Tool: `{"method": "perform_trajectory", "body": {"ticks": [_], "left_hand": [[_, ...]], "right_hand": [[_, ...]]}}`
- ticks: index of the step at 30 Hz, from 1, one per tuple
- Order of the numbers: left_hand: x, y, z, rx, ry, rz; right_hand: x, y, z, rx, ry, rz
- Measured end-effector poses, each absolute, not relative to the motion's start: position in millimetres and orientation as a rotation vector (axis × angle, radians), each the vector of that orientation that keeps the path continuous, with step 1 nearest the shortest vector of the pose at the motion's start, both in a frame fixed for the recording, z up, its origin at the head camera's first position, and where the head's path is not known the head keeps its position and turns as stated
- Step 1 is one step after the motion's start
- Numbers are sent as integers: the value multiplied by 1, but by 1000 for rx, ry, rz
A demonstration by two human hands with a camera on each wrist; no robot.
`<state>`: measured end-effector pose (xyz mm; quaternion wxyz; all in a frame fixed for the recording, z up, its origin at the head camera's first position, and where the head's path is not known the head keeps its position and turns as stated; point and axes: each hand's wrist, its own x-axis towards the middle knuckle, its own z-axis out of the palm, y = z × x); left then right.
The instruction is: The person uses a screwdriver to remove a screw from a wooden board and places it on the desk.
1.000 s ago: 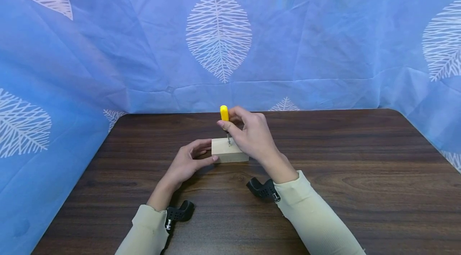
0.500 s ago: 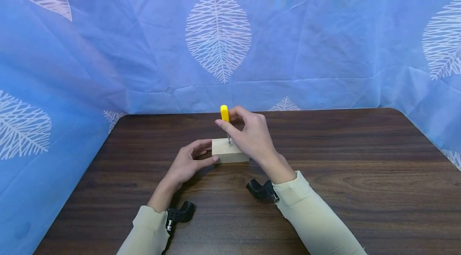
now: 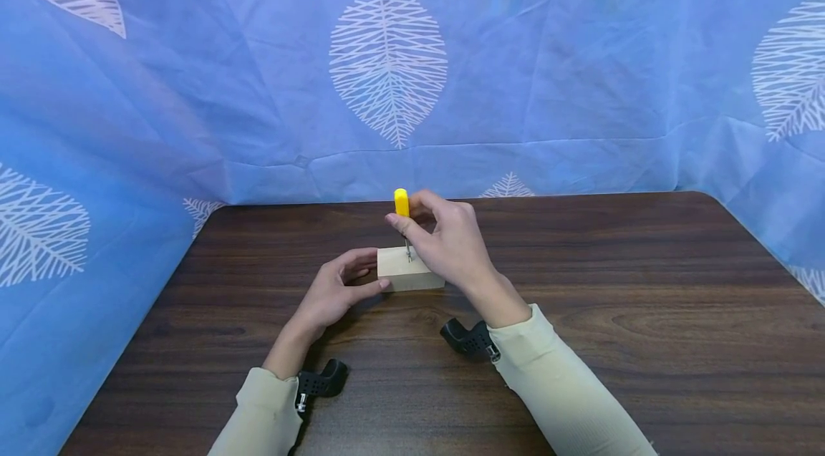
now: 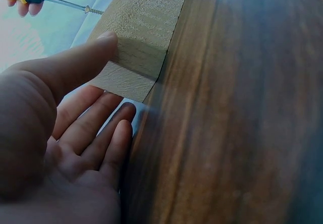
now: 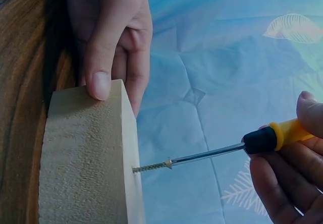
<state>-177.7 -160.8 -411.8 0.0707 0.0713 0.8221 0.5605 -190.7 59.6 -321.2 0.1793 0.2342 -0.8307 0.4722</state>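
A pale wooden block [image 3: 411,281] rests on the table in the head view. My left hand [image 3: 331,290] grips its left end, thumb on the near face and fingers behind. From the block's upper face a screw [image 5: 152,168] stands upright, with much of its thread exposed in the right wrist view. The tip of a yellow-and-black screwdriver [image 3: 402,202] meets the screw's head. My right hand [image 3: 454,245] holds that screwdriver by its handle, thumb on one side and fingers on the other. In the head view this hand covers the block's right part.
Dark wood-grain covers the table [image 3: 612,313]. Behind it and at the sides hangs a blue cloth [image 3: 271,69] with white leaf prints. A black wrist mount [image 3: 322,379] sits at the left cuff, and another mount [image 3: 469,339] at the right.
My right thumb has shifted slightly on the screwdriver handle since a second ago. The block, the left hand and the screwdriver stay almost in place.
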Motion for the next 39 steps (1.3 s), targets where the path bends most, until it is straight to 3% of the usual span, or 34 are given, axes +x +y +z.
{"method": "perform_trajectory", "body": {"ticks": [39], "left_hand": [[-178,-159,-410,207,2447,1699]], "right_hand": [[-193,61,-319,640,-2433,1324]]}}
